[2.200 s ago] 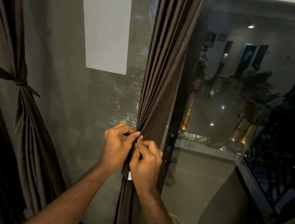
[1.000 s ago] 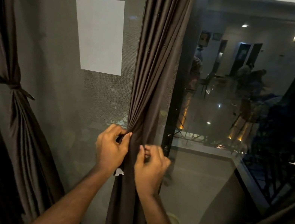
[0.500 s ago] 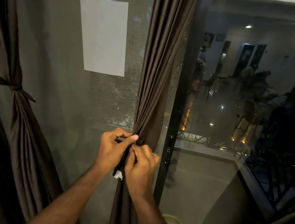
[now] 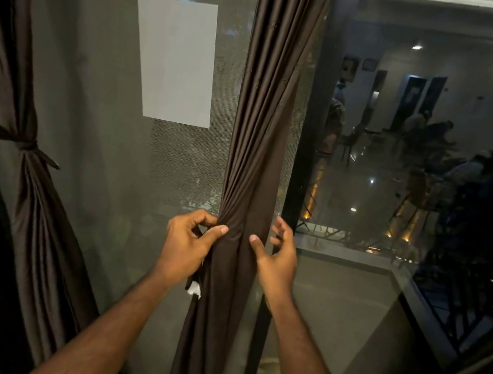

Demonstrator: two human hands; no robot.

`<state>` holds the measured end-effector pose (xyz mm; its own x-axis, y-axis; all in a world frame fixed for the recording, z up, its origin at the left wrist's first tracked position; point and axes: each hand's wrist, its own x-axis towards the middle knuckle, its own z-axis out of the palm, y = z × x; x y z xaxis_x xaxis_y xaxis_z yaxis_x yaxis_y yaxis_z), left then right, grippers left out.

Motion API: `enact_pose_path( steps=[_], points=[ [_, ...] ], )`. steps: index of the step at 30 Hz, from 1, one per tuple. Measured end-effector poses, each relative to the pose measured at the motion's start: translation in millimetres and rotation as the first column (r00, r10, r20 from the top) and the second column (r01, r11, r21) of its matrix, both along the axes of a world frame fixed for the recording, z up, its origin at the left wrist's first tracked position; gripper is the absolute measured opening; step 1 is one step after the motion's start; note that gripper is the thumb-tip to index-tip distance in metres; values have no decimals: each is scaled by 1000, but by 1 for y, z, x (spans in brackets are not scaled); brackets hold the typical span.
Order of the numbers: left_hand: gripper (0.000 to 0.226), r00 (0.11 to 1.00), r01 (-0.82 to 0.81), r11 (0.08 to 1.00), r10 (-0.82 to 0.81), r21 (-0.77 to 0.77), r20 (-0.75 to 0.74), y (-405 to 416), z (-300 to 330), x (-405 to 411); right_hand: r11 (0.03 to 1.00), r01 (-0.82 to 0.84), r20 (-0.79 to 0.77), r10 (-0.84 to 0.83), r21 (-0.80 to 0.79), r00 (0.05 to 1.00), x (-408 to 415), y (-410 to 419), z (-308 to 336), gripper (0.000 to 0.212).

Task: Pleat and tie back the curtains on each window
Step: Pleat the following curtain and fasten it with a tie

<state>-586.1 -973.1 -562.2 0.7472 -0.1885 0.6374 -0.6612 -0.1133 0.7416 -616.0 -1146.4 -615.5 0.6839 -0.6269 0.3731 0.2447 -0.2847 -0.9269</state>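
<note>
We see the middle curtain [image 4: 263,123], dark brown and gathered into narrow pleats, hanging straight down in front of the window frame post [image 4: 314,132] between the two panes. Our left hand [image 4: 187,242] grips the gathered folds at its left edge, fingers curled round the cloth and thumb pressed across the front. A dark tie strip with a white tag [image 4: 194,288] hangs below that hand, against the curtain's left edge; we cannot tell whether the hand has hold of it. Our right hand [image 4: 277,255] sits at the curtain's right edge with its fingers spread and loosely bent, holding nothing; its thumb tip touches the front of the cloth, and the other fingers hover just clear of the post.

At the left edge of the window a second curtain [image 4: 36,215] hangs already gathered, cinched by a knotted tie-back [image 4: 21,142] whose white-tagged end runs off to the left. Between the two curtains, a mesh screen [image 4: 177,158] covers the left pane [image 4: 90,93], with two pale rectangles [image 4: 175,59] showing in its upper part. The right pane [image 4: 384,293] reflects a lit room with ceiling lights, and a railing [image 4: 345,237] shows through it. The post stands directly behind the curtain's right edge, close to our right hand's fingers.
</note>
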Motion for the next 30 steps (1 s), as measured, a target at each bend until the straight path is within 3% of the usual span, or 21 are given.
enact_pose_path(
  steps=[3,5,8,12,18,24,27,30],
  points=[
    [17,1000,-12,1000,12,4,9,-3,0,-2,1000,-13,7,13,18,1000,7,-10,-2,45],
    [12,1000,-30,1000,30,2,4,-2,-1,-1,997,73,46,-74,37,996,2,-11,-4,18],
    [16,991,-129,992,128,16,43,-2,-3,2,962,271,107,-271,15,956,-19,4,-4,5],
    [20,945,-297,955,294,1,141,-10,-4,-2,887,325,219,-263,-329,940,-43,53,-2,5],
    [17,937,-304,953,300,-6,178,-10,-7,-6,844,260,214,-177,-470,961,-37,71,-3,10],
    [13,962,-254,967,255,-24,92,-9,-6,-12,798,103,131,-31,-594,991,-28,77,-5,26],
    [12,982,-183,982,185,-46,34,-4,-6,-12,897,-67,159,150,-437,976,-25,75,-6,21],
    [8,992,-122,991,123,-55,7,-1,-7,-17,987,-39,227,74,-155,971,-26,66,8,18]
  ],
)
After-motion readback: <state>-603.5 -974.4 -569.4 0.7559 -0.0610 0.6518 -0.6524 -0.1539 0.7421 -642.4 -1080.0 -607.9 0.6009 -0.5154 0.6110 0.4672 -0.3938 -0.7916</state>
